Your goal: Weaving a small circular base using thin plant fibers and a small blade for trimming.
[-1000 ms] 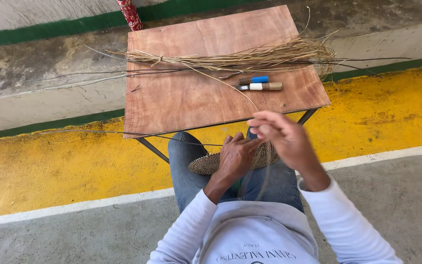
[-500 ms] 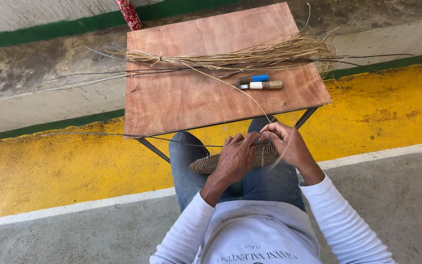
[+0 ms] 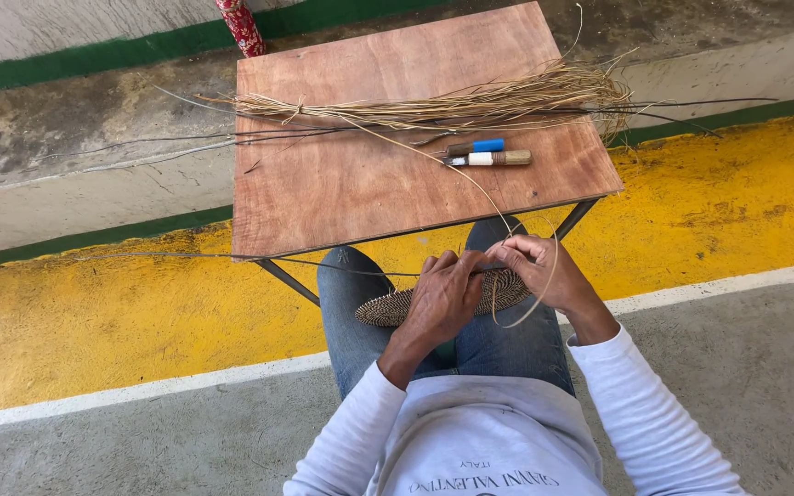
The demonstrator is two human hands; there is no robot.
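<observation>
Seated person, seen from above, working a woven disc (image 3: 498,289) over the lap. The disc is flat, oval in this view and dark brown, and it lies just in front of the near edge of the worktop (image 3: 342,184), above the knees in blue jeans (image 3: 351,317). The left hand (image 3: 443,298) lies over the middle of the disc, fingers curled down onto its surface and closed upon it. The right hand (image 3: 539,266) sits at the far right edge of the disc, thumb and fingertips pressed together on a pale fibre strand (image 3: 544,289). From that pinch the strand curves in a loop below the right hand; it also rises from the hand up across the worktop.

On the worktop, a square board of reddish wood, a bundle of dry straw-coloured fibres (image 3: 452,106) lies crosswise near the far edge, its ends overhanging the right side. Just nearer than the bundle, toward the right edge, rest two small tools side by side: one with a blue handle (image 3: 482,145) and one with a wooden handle banded in white (image 3: 498,159). Thin dark stems (image 3: 140,147) trail off the left side of the worktop over the concrete floor.
</observation>
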